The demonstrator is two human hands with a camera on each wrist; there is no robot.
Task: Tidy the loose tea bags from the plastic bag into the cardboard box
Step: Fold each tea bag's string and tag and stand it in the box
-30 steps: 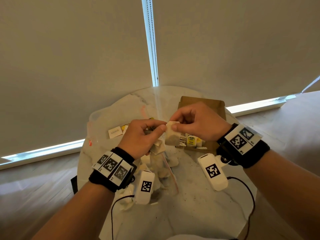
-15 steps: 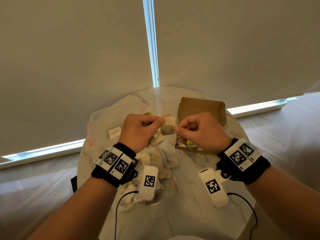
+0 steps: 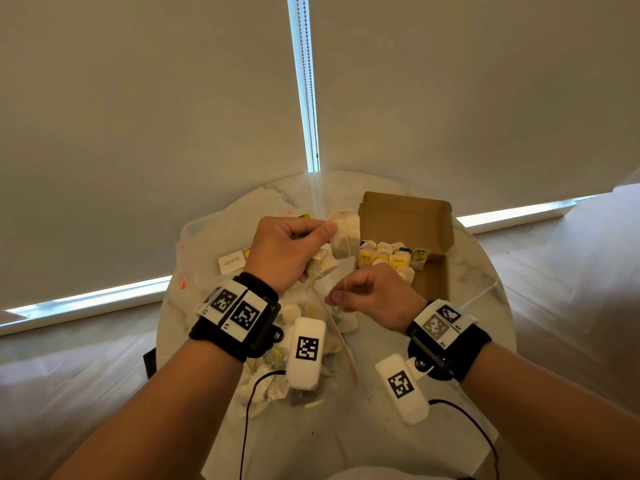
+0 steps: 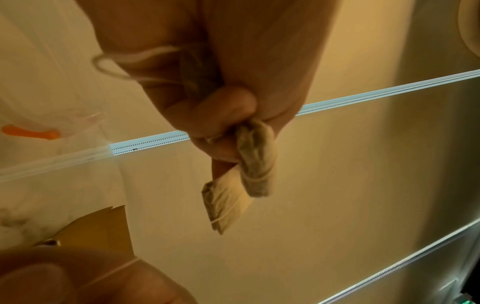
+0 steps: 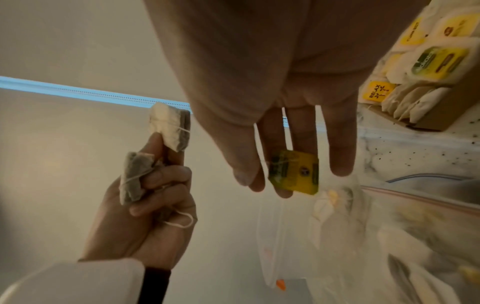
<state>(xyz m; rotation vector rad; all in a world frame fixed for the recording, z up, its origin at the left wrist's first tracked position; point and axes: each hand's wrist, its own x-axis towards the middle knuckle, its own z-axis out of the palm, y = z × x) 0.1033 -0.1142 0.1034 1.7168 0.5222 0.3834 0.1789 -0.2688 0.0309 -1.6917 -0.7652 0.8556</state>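
The tea bag (image 3: 344,233), a light, soft paper pouch, hangs above the table's far edge beside the cardboard box (image 3: 429,251), pinched in the curled left hand (image 3: 284,251), which holds a second bag lower down. The right hand (image 3: 374,296) pinches its thin string (image 3: 346,282) and apparently the yellow tag (image 5: 294,171). Best gripped by the pouch, since the string would likely tangle or tear off.

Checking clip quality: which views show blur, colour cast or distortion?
Head view: sharp, wide-angle bending of the window edges. Left wrist: strong orange cast, the right hand blurred up close, the tea bag sharp. Right wrist: the plastic bag smeared, the yellow tag soft.
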